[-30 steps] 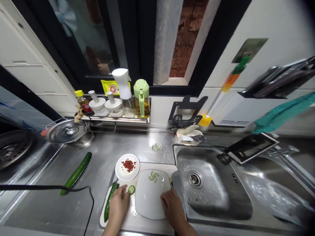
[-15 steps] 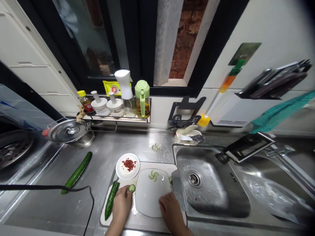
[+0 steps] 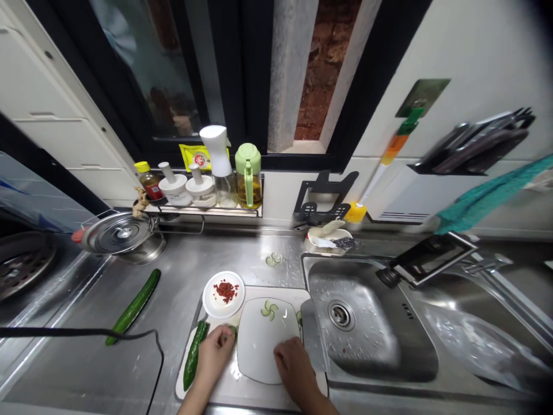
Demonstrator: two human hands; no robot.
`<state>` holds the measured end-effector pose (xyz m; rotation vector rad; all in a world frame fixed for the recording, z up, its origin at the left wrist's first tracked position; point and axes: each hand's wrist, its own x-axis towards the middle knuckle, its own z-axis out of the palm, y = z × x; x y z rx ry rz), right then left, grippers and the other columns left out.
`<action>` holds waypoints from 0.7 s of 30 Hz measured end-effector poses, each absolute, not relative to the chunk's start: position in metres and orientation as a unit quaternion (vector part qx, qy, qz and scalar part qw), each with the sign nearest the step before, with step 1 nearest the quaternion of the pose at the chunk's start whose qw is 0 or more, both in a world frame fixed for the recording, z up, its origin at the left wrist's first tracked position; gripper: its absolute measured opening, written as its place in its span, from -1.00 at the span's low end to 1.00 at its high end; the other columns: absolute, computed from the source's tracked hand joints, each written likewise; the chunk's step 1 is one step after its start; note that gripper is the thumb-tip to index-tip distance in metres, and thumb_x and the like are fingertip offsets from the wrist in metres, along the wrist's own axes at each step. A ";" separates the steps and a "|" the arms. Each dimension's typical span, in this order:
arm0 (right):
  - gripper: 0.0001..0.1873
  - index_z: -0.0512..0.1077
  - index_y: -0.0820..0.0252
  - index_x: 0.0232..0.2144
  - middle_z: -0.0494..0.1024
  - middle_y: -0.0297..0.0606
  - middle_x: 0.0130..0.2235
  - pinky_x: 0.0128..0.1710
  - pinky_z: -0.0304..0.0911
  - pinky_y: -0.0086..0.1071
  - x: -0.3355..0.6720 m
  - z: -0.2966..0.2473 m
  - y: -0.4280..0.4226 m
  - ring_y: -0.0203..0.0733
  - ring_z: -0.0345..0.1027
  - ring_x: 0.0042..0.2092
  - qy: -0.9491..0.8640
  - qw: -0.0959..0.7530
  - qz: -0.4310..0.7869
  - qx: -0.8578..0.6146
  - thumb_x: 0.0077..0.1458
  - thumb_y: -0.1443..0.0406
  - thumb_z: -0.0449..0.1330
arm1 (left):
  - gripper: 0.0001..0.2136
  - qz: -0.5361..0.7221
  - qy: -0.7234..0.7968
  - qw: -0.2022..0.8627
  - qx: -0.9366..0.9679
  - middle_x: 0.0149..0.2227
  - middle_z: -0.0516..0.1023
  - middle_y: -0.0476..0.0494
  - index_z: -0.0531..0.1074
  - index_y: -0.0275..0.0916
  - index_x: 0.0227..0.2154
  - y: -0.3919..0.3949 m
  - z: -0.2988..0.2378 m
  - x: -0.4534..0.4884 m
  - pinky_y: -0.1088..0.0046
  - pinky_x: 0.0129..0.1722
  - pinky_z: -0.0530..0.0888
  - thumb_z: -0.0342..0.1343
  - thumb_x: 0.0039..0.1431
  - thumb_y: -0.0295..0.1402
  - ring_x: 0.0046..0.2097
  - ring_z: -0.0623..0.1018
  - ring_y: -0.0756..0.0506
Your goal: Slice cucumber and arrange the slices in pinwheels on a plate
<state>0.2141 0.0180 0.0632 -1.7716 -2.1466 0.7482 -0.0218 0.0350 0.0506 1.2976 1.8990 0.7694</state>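
A white square plate (image 3: 264, 346) lies on a white cutting board (image 3: 242, 393) beside the sink, with a few cucumber slices (image 3: 269, 310) near its far edge. My left hand (image 3: 214, 357) is curled at the plate's left edge, fingers pinched on a cucumber slice (image 3: 233, 329). A cut cucumber piece (image 3: 194, 354) lies on the board just left of that hand. My right hand (image 3: 294, 369) rests palm down on the plate's near right corner, fingers closed against it. A small round dish (image 3: 215, 300) with red bits sits at the board's far left.
A whole cucumber (image 3: 133, 306) lies on the steel counter at left, near a black cable (image 3: 86, 332). Steel sink (image 3: 363, 328) to the right. A pot lid (image 3: 116, 233) and a rack of condiment bottles (image 3: 207, 184) stand behind. More slices (image 3: 273, 259) lie on the counter.
My left hand has closed over the cucumber slice beside the plate, which now is mostly covered by the fingers. My right hand slid slightly left along the plate's near edge.
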 end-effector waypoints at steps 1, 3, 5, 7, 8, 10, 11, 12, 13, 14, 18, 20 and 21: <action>-0.80 0.47 0.19 -0.46 0.52 -0.27 -0.38 -0.17 0.14 -0.33 0.213 0.065 0.019 -0.13 0.30 -0.21 -0.738 0.140 0.264 -0.605 0.10 0.49 0.11 | -0.78 0.301 0.722 0.376 0.497 -0.56 0.39 0.03 0.42 -0.20 -0.51 0.036 0.054 -0.020 0.50 -0.40 0.28 0.05 0.02 -0.15 -0.49 0.35 -0.01; -0.81 0.47 0.21 -0.44 0.52 -0.24 -0.37 -0.15 0.17 -0.30 0.211 0.067 0.022 -0.11 0.31 -0.21 -0.734 0.161 0.278 -0.599 0.06 0.51 0.11 | -0.75 0.314 0.692 0.429 0.489 -0.60 0.29 0.08 0.41 -0.22 -0.52 0.038 0.061 -0.013 0.53 -0.44 0.22 0.09 0.01 -0.12 -0.50 0.29 0.02; -0.79 0.49 0.22 -0.36 0.54 -0.19 -0.32 -0.11 0.19 -0.27 0.209 0.067 0.027 -0.08 0.33 -0.17 -0.724 0.194 0.296 -0.592 0.01 0.51 0.11 | -0.73 0.331 0.657 0.481 0.478 -0.61 0.23 0.10 0.41 -0.23 -0.53 0.040 0.069 -0.002 0.54 -0.45 0.19 0.13 -0.02 -0.10 -0.50 0.26 0.03; -0.73 0.51 0.23 -0.25 0.55 -0.15 -0.23 -0.05 0.20 -0.24 0.207 0.068 0.032 -0.05 0.34 -0.11 -0.706 0.233 0.327 -0.583 -0.01 0.48 0.11 | -0.71 0.344 0.623 0.529 0.462 -0.60 0.21 0.11 0.40 -0.24 -0.54 0.042 0.076 0.010 0.55 -0.45 0.17 0.18 -0.06 -0.09 -0.49 0.24 0.04; -0.70 0.50 0.23 -0.21 0.55 -0.13 -0.19 -0.03 0.20 -0.22 0.207 0.069 0.034 -0.05 0.35 -0.08 -0.691 0.251 0.349 -0.581 -0.01 0.45 0.11 | -0.70 0.350 0.607 0.552 0.452 -0.60 0.21 0.11 0.40 -0.25 -0.55 0.043 0.079 0.016 0.55 -0.45 0.17 0.21 -0.08 -0.08 -0.49 0.23 0.05; -0.69 0.51 0.22 -0.19 0.56 -0.12 -0.16 -0.02 0.20 -0.21 0.206 0.072 0.040 -0.04 0.36 -0.07 -0.649 0.274 0.401 -0.586 -0.02 0.40 0.12 | -0.68 0.356 0.578 0.595 0.431 -0.60 0.22 0.11 0.39 -0.25 -0.56 0.045 0.082 0.026 0.55 -0.46 0.15 0.26 -0.13 -0.08 -0.50 0.21 0.06; -0.72 0.52 0.20 -0.23 0.57 -0.13 -0.18 -0.03 0.20 -0.21 0.206 0.075 0.043 -0.04 0.37 -0.09 -0.627 0.277 0.425 -0.591 -0.03 0.37 0.13 | -0.67 0.357 0.565 0.614 0.420 -0.60 0.22 0.12 0.39 -0.25 -0.56 0.046 0.082 0.030 0.55 -0.47 0.15 0.28 -0.14 -0.08 -0.50 0.20 0.07; -0.76 0.53 0.18 -0.29 0.57 -0.16 -0.22 -0.06 0.21 -0.21 0.207 0.077 0.046 -0.04 0.38 -0.12 -0.610 0.277 0.445 -0.594 -0.04 0.35 0.13 | -0.67 0.357 0.554 0.632 0.407 -0.61 0.23 0.12 0.39 -0.26 -0.56 0.047 0.083 0.033 0.55 -0.47 0.14 0.30 -0.16 -0.09 -0.50 0.20 0.08; -0.81 0.52 0.17 -0.36 0.57 -0.19 -0.28 -0.09 0.22 -0.22 0.207 0.080 0.048 -0.05 0.39 -0.16 -0.598 0.276 0.458 -0.597 -0.05 0.33 0.14 | -0.67 0.359 0.546 0.647 0.393 -0.61 0.25 0.12 0.39 -0.26 -0.56 0.048 0.082 0.035 0.56 -0.48 0.13 0.32 -0.17 -0.10 -0.51 0.20 0.08; -0.85 0.51 0.16 -0.42 0.56 -0.22 -0.34 -0.13 0.22 -0.23 0.208 0.083 0.050 -0.06 0.39 -0.20 -0.592 0.275 0.466 -0.597 -0.05 0.31 0.14 | -0.66 0.360 0.539 0.661 0.378 -0.62 0.26 0.13 0.39 -0.26 -0.56 0.048 0.082 0.037 0.56 -0.48 0.12 0.34 -0.19 -0.11 -0.51 0.20 0.09; -0.88 0.45 0.15 -0.53 0.51 -0.29 -0.45 -0.24 0.21 -0.30 0.211 0.092 0.052 -0.13 0.38 -0.30 -0.583 0.282 0.478 -0.594 -0.05 0.26 0.15 | -0.64 0.365 0.514 0.721 0.287 -0.66 0.26 0.16 0.40 -0.28 -0.54 0.047 0.079 0.044 0.59 -0.54 0.04 0.39 -0.24 -0.13 -0.58 0.15 0.15; -0.87 0.45 0.15 -0.54 0.51 -0.31 -0.46 -0.28 0.20 -0.33 0.214 0.096 0.052 -0.16 0.37 -0.33 -0.578 0.286 0.485 -0.590 -0.05 0.25 0.15 | -0.62 0.371 0.496 0.757 0.210 -0.65 0.29 0.15 0.39 -0.28 -0.51 0.044 0.078 0.048 0.62 -0.56 0.04 0.40 -0.24 -0.13 -0.60 0.17 0.17; -0.87 0.45 0.15 -0.54 0.51 -0.31 -0.47 -0.29 0.20 -0.35 0.215 0.097 0.051 -0.17 0.37 -0.34 -0.576 0.288 0.488 -0.589 -0.05 0.24 0.15 | -0.61 0.373 0.490 0.771 0.164 -0.63 0.34 0.13 0.39 -0.28 -0.50 0.043 0.078 0.051 0.64 -0.57 0.07 0.41 -0.25 -0.13 -0.60 0.21 0.17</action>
